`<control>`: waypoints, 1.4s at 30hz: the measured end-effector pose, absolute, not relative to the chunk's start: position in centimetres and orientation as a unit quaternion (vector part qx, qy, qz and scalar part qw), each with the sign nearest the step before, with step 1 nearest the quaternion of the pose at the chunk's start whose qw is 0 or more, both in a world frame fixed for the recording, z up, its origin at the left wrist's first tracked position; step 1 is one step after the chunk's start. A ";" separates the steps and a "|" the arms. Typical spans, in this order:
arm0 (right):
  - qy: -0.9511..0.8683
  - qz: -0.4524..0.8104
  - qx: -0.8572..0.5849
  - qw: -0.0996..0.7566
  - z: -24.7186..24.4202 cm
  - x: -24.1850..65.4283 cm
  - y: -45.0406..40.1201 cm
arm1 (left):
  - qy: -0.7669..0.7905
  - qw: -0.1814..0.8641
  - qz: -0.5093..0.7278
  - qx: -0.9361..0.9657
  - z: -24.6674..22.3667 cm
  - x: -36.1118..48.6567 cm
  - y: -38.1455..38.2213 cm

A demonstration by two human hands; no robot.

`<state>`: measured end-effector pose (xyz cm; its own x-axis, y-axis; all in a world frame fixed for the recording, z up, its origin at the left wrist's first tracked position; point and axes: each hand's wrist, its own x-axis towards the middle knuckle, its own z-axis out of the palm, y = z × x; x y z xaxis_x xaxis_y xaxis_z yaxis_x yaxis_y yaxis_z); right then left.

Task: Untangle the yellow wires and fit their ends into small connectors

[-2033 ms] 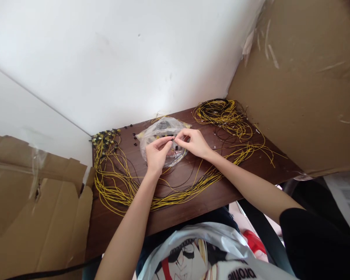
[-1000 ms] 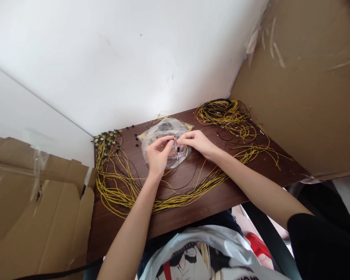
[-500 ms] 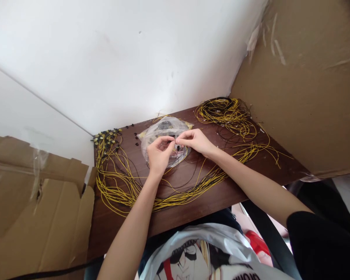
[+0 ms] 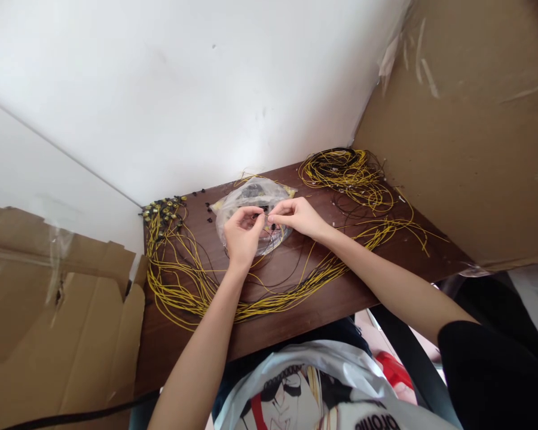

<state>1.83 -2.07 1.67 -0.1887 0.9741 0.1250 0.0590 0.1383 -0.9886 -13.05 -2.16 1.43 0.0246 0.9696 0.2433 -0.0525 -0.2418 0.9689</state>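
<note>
Over a clear plastic bag [image 4: 226, 207] of small parts, my two hands work almost fingertip to fingertip. My left hand [image 4: 242, 239] pinches a small black part [image 4: 255, 215], mostly hidden by the fingers. In a thumb-and-finger pinch, my right hand [image 4: 299, 217] holds the end of a thin wire, which shows only partly. Thin yellow and dark wires hang below the fingers. A long bundle of yellow and black wires [image 4: 269, 309] curves across the table in front of the bag, passing under both forearms.
Wire ends with black and yellow connectors [image 4: 164, 214] cluster at the table's left end. A tangled coil of wires [image 4: 341, 170] lies at the back right. Loose black bits [image 4: 208, 219] sit left of the bag. Cardboard [image 4: 466, 131] and a white wall [image 4: 197, 101] border the brown table [image 4: 296, 327].
Both hands stay at the bag, still pinching. The fingertips have drawn slightly apart, and the left hand sits a little further left. The view has shifted slightly.
</note>
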 end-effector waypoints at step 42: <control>-0.536 0.530 -0.455 0.473 2.6 2.0 -2.5 | 0.415 0.452 0.569 0.548 2.0 -13.0 -2.2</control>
<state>1.96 -2.51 2.63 -0.1375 0.9902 0.0252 -0.0139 0.0235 -0.9996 -13.05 -2.18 2.04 0.0080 0.9685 0.2487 -0.0600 -0.2478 0.9669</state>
